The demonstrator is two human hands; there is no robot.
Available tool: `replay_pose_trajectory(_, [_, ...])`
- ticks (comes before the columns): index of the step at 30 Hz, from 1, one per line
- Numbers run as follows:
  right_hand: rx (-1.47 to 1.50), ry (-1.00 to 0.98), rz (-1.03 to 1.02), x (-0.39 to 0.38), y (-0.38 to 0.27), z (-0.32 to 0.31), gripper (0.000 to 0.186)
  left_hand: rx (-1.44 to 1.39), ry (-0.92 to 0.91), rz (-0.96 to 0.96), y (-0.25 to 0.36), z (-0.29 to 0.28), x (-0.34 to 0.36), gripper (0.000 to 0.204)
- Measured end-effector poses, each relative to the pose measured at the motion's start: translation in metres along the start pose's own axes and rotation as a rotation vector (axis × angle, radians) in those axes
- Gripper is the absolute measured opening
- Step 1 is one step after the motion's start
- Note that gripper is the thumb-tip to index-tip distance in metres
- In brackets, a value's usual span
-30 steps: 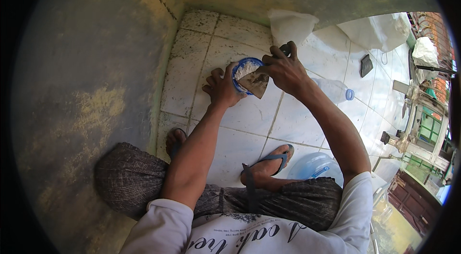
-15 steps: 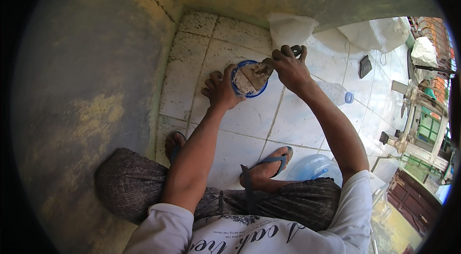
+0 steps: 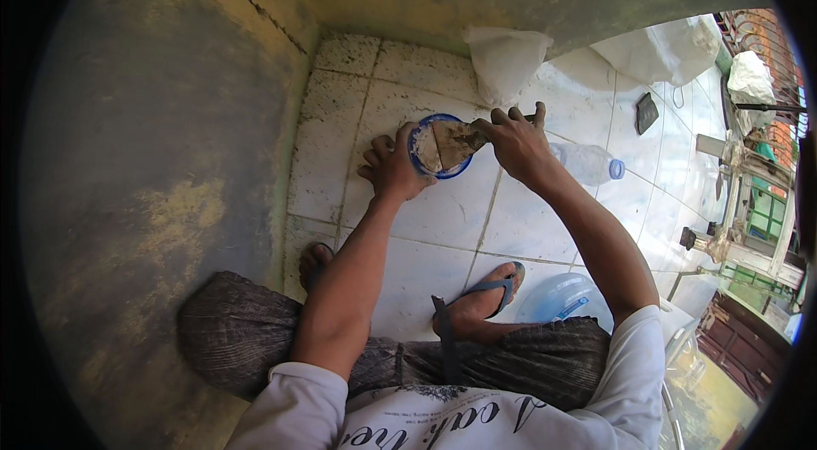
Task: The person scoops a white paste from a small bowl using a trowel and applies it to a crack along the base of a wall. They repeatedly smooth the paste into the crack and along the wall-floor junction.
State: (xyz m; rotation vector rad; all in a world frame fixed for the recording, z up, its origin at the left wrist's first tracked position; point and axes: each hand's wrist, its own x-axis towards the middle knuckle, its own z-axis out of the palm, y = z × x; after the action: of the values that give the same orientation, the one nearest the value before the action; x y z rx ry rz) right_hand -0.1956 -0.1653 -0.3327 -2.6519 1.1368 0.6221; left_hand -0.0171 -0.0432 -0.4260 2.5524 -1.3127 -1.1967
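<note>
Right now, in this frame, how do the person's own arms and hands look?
The left hand and right hand are ungloved, with nothing visible worn at either wrist. Both forearms are bare. The left sleeve and right sleeve are short, whitish and loose, with plain fabric; they belong to a pale shirt with dark printing across its front.

Facing a round blue-rimmed tub [image 3: 448, 176], holding a triangular metal scraper [image 3: 454, 144] over its opening from the right; having a clear plastic bottle [image 3: 587, 165] farther right, a grey-yellow plaster wall [image 3: 145, 212] left.
</note>
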Motion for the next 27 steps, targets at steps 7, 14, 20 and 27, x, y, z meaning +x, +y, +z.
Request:
replay_pose_trajectory(7, [0.123, -0.086, 0.053, -0.025, -0.008, 0.006, 0.043, -0.011, -0.059, -0.027, 0.001, 0.000, 0.003, 0.118])
replay_pose_trajectory(14, [0.151, -0.113, 0.093, -0.033, -0.018, 0.016, 0.048, 0.006, -0.033, -0.009, -0.001, 0.003, 0.004, 0.119])
replay_pose_trajectory(20, [0.193, -0.104, 0.067, -0.037, -0.019, 0.018, 0.049, 0.001, -0.033, -0.017, 0.000, 0.003, 0.004, 0.119])
replay_pose_trajectory(27, [0.123, -0.072, 0.085, -0.031, -0.010, 0.016, 0.048, 0.037, -0.047, -0.027, 0.000, 0.001, 0.002, 0.119])
